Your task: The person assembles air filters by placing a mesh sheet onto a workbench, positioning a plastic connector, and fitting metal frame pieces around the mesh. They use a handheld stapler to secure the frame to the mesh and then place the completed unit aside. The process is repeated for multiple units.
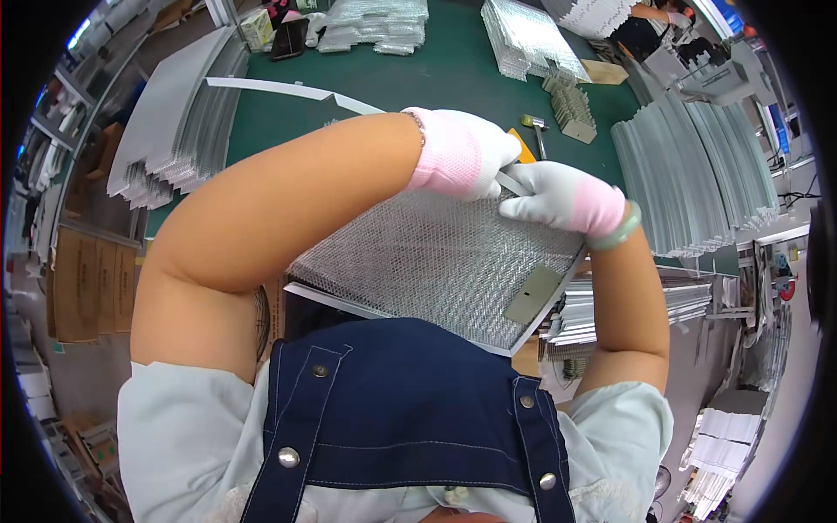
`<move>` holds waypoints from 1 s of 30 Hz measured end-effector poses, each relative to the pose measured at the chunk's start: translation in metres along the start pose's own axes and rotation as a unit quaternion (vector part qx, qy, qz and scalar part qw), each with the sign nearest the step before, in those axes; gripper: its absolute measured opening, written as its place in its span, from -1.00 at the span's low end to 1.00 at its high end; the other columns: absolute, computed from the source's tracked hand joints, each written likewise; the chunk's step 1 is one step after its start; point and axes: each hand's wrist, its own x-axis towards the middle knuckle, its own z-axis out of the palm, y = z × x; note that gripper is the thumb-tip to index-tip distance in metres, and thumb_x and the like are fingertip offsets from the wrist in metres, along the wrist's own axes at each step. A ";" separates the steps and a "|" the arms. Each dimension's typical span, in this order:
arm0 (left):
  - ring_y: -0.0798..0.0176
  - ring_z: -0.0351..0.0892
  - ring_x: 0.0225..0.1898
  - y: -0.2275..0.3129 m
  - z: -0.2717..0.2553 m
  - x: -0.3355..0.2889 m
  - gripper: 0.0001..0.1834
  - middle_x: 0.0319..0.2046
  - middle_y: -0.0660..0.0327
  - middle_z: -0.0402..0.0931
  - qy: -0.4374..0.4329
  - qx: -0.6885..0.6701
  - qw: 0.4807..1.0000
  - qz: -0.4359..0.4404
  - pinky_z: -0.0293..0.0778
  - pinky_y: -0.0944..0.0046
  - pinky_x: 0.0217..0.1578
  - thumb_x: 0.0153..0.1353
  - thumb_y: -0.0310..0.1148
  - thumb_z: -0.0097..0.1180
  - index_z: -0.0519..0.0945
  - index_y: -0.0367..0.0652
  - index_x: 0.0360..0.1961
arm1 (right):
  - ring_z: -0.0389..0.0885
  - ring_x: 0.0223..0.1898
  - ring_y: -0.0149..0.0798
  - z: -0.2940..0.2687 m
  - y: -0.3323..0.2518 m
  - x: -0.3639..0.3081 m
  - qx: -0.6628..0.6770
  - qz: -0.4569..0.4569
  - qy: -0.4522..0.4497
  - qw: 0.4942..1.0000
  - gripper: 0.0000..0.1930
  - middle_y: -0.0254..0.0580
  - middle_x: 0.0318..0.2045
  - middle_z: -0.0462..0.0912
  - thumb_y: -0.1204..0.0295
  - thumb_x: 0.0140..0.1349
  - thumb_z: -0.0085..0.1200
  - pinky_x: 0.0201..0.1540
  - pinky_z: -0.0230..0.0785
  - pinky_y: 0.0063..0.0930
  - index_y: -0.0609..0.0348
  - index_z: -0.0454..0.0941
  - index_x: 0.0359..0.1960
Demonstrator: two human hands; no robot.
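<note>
A silver metal mesh panel lies tilted between my body and the green table, with metal edging along its near and right sides. A flat grey plate sits on its right corner. At its far corner my left hand, in a white glove with a pink cuff, is closed on a thin metal frame strip. Similarly gloved, my right hand pinches that strip from the right, thumb below. The strip's long loose part extends leftward over the table, beyond my left forearm. My left fingertips are partly hidden.
Stacks of metal strips stand at left and right. Mesh pads and silver sheets lie at the back. A hammer, an orange object and a row of metal clips are beyond my hands. Another person works at far right.
</note>
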 end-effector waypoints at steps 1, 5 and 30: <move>-0.04 0.63 -0.11 -0.002 -0.002 0.002 -0.63 -0.20 -0.01 0.63 -0.026 -0.002 1.000 -0.008 0.50 0.09 -0.03 0.26 -0.17 0.12 0.52 -0.22 -0.04 | 0.61 -0.34 -0.14 0.001 -0.004 -0.009 -0.009 0.015 0.034 0.999 -0.65 -0.05 -0.44 0.61 0.19 0.30 0.15 -0.19 0.42 -0.28 0.29 0.54 -0.14; -0.03 0.64 -0.14 -0.013 0.007 0.011 -0.65 -0.24 0.00 0.63 -0.027 0.001 0.999 0.018 0.51 0.07 -0.06 0.28 -0.19 0.08 0.54 -0.21 -0.05 | 0.60 -0.50 -0.02 0.043 -0.003 -0.034 -0.077 -0.005 0.305 0.949 -0.70 -0.07 -0.60 0.55 0.20 0.31 0.13 -0.39 0.41 -0.22 0.21 0.52 -0.38; -0.07 0.61 -0.32 -0.020 0.024 -0.002 -0.66 -0.45 0.03 0.56 0.004 0.015 1.000 0.028 0.49 -0.01 -0.24 0.42 -0.11 -0.02 0.54 -0.20 -0.19 | 0.61 -0.44 -0.02 0.044 0.010 -0.021 -0.134 -0.081 0.316 0.936 -0.81 -0.14 -0.56 0.57 0.27 0.27 0.13 -0.38 0.44 -0.24 0.11 0.57 -0.36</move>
